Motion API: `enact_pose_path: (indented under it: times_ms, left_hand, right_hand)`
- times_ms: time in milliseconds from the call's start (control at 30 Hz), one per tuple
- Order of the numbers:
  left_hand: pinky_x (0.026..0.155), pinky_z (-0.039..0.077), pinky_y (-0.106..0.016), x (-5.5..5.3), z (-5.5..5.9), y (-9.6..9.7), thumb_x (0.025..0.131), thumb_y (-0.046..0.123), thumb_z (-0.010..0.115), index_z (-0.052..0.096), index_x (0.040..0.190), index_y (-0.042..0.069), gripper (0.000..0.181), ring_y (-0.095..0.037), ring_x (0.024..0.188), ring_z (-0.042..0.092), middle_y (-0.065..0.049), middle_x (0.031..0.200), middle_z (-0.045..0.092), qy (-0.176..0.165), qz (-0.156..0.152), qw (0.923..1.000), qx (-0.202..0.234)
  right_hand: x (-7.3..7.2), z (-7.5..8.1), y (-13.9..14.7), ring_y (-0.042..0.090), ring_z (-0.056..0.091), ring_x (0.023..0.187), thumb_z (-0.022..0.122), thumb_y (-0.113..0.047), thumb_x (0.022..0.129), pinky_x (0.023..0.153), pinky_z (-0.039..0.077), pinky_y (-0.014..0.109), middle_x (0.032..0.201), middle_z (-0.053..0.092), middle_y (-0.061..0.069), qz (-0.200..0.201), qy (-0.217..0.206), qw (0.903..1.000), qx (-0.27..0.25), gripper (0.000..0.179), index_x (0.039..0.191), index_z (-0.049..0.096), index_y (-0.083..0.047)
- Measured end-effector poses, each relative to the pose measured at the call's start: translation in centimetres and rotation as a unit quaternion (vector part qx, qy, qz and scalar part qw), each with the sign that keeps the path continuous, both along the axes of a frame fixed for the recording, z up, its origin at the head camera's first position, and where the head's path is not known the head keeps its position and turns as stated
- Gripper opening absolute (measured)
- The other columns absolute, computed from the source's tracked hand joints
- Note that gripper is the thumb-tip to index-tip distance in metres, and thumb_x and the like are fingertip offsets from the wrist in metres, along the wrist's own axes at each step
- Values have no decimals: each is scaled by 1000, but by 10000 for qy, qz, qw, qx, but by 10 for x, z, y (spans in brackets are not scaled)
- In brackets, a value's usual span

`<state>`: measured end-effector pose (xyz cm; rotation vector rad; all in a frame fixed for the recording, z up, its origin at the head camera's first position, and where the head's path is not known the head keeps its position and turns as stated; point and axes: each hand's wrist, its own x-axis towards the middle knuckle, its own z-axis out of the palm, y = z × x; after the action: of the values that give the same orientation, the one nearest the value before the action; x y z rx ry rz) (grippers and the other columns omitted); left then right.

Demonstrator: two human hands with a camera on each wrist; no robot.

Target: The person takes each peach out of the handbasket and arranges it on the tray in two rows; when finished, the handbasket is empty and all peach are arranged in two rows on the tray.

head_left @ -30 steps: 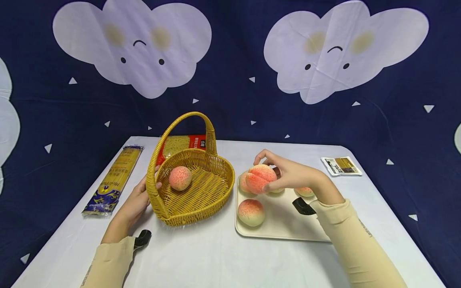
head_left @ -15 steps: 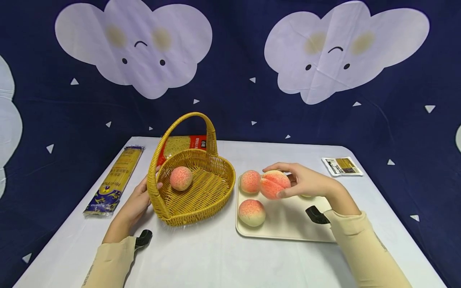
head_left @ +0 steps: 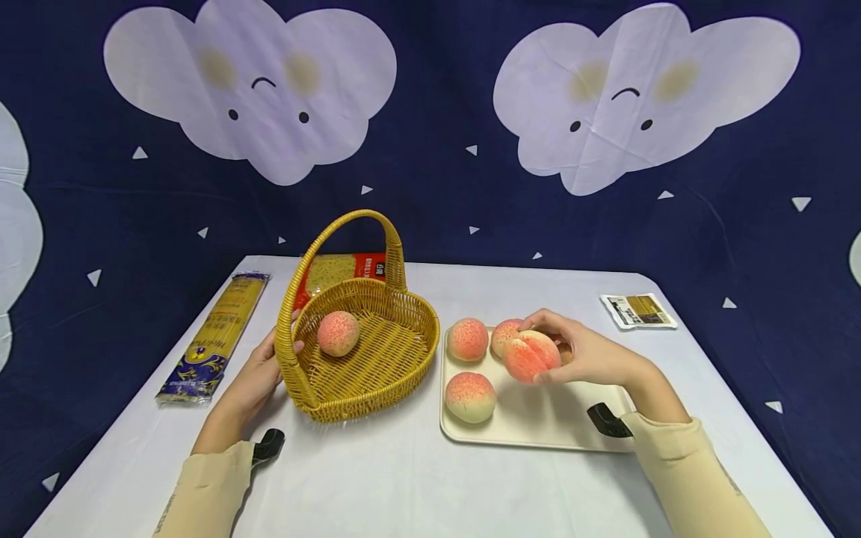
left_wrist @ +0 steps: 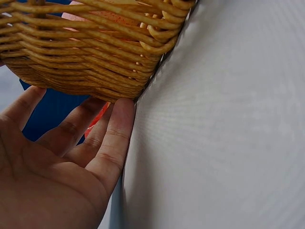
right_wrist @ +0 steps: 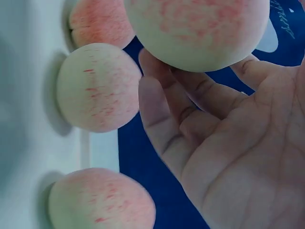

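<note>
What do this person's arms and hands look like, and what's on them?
The left hand and right hand wear no gloves. The left sleeve and right sleeve are pale beige, ending near the wrists. A small black fitting shows at the left sleeve's end, with a similar one at the right. Dark lettering on the left sleeve is too small to read.

The peaches (head_left: 470, 397) are cream speckled pink-red, the basket (head_left: 383, 359) woven gold, the tray (head_left: 538, 422) plain cream.

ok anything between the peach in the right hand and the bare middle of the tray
Nothing visible: the right hand holds the peach above the tray, and the other peaches in sight lie behind it or to its left.
</note>
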<state>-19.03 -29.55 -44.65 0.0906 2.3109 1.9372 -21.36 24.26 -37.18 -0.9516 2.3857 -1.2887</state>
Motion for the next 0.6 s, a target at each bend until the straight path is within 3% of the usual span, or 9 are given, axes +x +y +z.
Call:
enact_pose_path:
  times_ms: [600]
  left_hand:
    - [129, 17, -71, 0, 2, 0, 114, 29, 53, 11, 174, 32, 74, -43, 167, 8, -11, 183, 6, -73, 32, 10000, -30]
  right_hand:
    - [8, -38, 0, 10, 65, 117, 94, -14, 78, 104, 55, 23, 131, 64, 15, -385, -296, 9987, 139, 70, 132, 50, -7]
